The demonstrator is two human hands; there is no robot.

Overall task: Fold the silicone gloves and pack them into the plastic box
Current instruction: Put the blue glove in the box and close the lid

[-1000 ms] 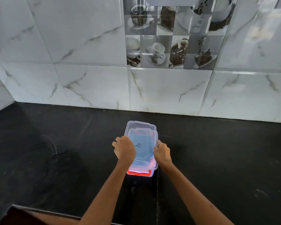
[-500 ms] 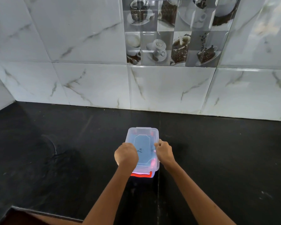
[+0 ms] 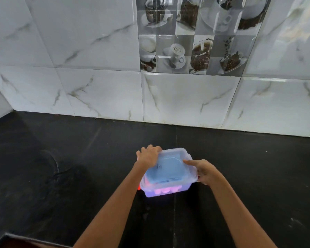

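A clear plastic box [image 3: 168, 191] with a translucent lid [image 3: 170, 169] stands on the black counter, turned at an angle. Pink silicone gloves [image 3: 166, 190] show through its near wall, and a red clip pokes out at its left side. My left hand [image 3: 149, 155] grips the lid's far left corner. My right hand [image 3: 203, 170] holds the box's right edge, its index finger stretched over the lid.
The black stone counter [image 3: 61, 176] runs to a white marble-tiled wall [image 3: 97, 90] at the back, with a corner at the far left. The counter's front edge [image 3: 16, 238] shows at the lower left.
The box has been turned from lengthwise to slanted. My left hand slid from the left side to the far left corner. My right hand shifted along the right edge.
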